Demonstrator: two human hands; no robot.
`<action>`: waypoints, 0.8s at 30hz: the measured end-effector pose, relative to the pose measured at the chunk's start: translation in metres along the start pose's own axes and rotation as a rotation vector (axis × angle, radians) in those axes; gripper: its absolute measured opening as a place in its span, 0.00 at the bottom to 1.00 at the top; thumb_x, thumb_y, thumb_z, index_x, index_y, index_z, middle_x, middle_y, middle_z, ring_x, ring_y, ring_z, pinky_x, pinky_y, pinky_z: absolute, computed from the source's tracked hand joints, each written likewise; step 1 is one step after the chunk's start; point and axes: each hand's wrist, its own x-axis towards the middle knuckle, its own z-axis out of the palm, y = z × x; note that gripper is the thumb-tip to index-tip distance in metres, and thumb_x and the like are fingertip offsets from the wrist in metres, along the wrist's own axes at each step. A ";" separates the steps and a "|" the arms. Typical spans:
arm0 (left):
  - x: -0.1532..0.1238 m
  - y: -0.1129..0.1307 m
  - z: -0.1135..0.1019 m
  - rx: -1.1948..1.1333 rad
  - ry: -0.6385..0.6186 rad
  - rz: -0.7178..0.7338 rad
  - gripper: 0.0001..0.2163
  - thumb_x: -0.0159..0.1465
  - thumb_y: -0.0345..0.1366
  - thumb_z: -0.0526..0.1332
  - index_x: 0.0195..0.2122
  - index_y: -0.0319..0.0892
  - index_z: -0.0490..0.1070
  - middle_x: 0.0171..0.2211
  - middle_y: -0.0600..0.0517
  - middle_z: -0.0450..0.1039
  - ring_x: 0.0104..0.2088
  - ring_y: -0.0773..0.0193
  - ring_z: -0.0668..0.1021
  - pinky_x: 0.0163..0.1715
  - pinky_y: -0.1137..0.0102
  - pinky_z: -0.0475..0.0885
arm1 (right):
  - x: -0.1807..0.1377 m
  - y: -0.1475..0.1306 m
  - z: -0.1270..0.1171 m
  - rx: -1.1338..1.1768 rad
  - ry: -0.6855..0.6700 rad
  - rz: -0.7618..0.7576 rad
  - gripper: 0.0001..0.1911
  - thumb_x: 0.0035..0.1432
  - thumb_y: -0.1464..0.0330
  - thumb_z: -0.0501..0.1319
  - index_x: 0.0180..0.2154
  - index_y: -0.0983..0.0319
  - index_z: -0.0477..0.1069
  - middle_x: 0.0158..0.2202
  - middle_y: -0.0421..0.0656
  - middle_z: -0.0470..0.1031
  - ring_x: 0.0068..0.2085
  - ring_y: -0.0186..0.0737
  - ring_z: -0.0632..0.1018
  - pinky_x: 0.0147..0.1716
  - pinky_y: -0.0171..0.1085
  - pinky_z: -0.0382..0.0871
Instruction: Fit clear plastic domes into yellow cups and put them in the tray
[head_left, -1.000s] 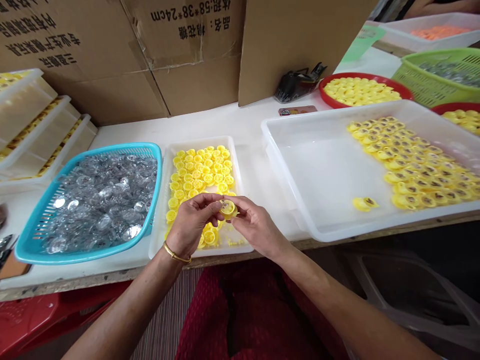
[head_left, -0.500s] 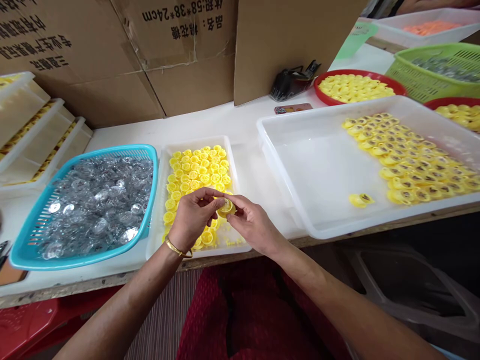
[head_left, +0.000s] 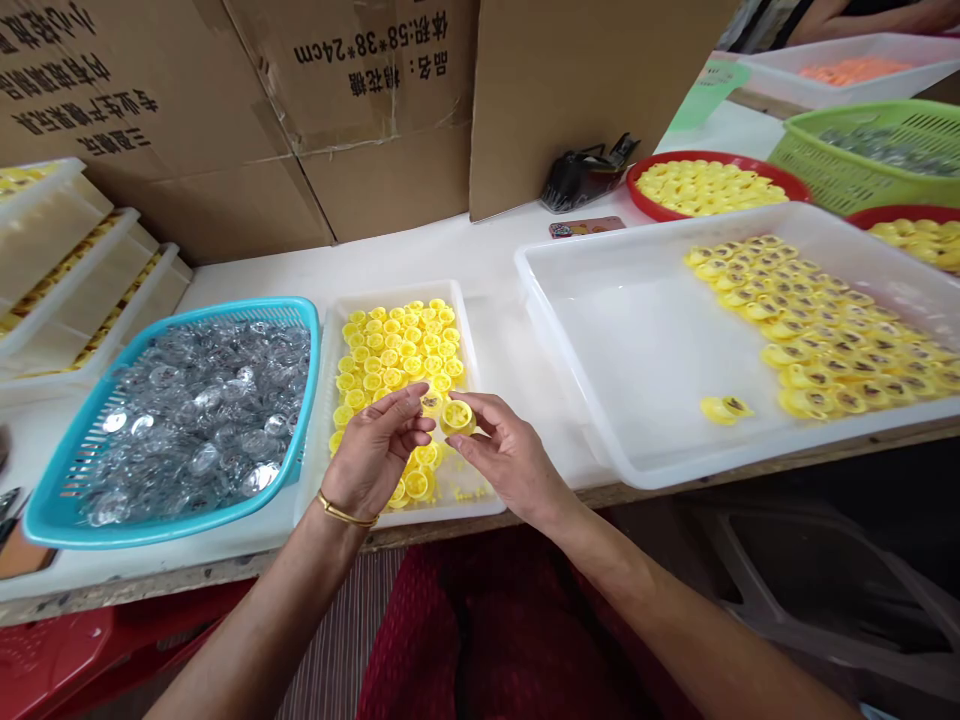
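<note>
Between the fingertips of my right hand is a small round yellow cup, its open face up and small yellow bits inside. My left hand pinches a small clear disc with a dark print, just left of the cup and apart from it. Below both hands lies a white tray of similar yellow cups, with loose yellow bits near its front edge. Left of it, a blue basket holds a heap of clear, shiny round pieces.
A large white tray on the right holds rows of yellow pieces with dark tops. Behind are a red tray, a green basket, a phone-like object and cardboard. Stacked tubs stand left.
My hands have drawn apart from over the one cup. The clear disc now shows in my left fingers, while the cup stays in my right. The view has tilted slightly.
</note>
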 end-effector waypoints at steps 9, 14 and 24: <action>-0.001 -0.016 -0.006 0.075 -0.006 0.093 0.12 0.51 0.34 0.69 0.37 0.36 0.77 0.24 0.52 0.74 0.25 0.70 0.76 0.27 0.77 0.70 | -0.005 0.000 0.007 0.341 -0.031 0.126 0.17 0.55 0.64 0.63 0.47 0.59 0.69 0.48 0.42 0.71 0.48 0.40 0.75 0.50 0.45 0.74; 0.002 -0.012 0.000 0.250 -0.017 0.179 0.10 0.52 0.34 0.68 0.36 0.36 0.78 0.24 0.51 0.74 0.25 0.71 0.74 0.27 0.77 0.65 | -0.007 0.005 0.006 0.276 0.024 0.145 0.27 0.51 0.66 0.66 0.53 0.56 0.64 0.53 0.44 0.68 0.45 0.37 0.77 0.46 0.40 0.74; -0.018 -0.020 0.014 0.166 -0.039 0.138 0.16 0.52 0.35 0.68 0.41 0.35 0.74 0.21 0.53 0.71 0.21 0.73 0.69 0.19 0.78 0.59 | -0.009 0.000 0.011 0.134 0.132 0.157 0.18 0.50 0.64 0.66 0.43 0.58 0.64 0.30 0.38 0.76 0.30 0.39 0.79 0.32 0.39 0.76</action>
